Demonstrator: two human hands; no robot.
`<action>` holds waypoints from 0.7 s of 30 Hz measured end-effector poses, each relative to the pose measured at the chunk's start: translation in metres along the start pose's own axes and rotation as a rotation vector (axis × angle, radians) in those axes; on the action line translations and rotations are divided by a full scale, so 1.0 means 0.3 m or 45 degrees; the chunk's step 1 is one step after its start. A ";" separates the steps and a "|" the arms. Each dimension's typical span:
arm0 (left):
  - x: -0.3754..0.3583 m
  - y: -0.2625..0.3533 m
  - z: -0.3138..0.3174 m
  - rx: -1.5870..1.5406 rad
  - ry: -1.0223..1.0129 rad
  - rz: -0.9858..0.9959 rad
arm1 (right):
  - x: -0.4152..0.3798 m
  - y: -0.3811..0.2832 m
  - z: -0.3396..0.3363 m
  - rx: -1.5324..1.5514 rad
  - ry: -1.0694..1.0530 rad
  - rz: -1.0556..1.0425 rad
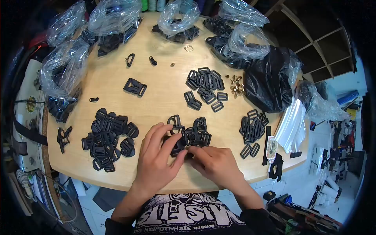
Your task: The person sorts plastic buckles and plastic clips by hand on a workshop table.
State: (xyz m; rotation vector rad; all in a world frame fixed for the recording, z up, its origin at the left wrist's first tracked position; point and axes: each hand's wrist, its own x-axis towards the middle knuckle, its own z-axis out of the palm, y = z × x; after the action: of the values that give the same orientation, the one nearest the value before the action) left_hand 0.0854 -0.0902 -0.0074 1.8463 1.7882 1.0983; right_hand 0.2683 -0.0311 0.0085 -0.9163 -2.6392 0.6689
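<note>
A small pile of black plastic buckles [200, 135] lies near the front middle of the wooden table. My left hand [158, 156] is over the left side of this pile, its fingers apart and touching the pieces. From the right, my right hand [213, 162] reaches the pile's near edge with its fingers bent together; what they hold, if anything, is hidden. Left of my hands is a larger heap of rounded black buckles [105, 135]. Black slider buckles [205, 82] are grouped beyond the pile, and more black oval loops [253, 127] lie to the right.
Clear plastic bags of black parts [64, 70] line the back and left edges. A black bag [270, 82] stands at the right beside brass pieces [237, 86]. A single side-release buckle [135, 87] and a hook [130, 60] lie farther back.
</note>
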 end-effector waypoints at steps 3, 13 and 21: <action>0.002 0.014 0.011 0.151 -0.064 0.058 | -0.025 0.019 0.031 -0.025 0.099 -0.043; 0.016 0.051 0.049 0.356 -0.038 0.087 | -0.163 0.016 0.050 2.130 0.231 0.681; -0.043 0.191 -0.088 0.192 -0.080 0.317 | -0.125 -0.095 0.047 3.015 -0.037 1.026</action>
State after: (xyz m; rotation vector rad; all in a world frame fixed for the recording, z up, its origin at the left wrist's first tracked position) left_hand 0.1071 -0.1179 0.0467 2.2161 1.6804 0.9981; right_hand 0.2767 -0.0795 0.0073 -0.6955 0.0444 2.5518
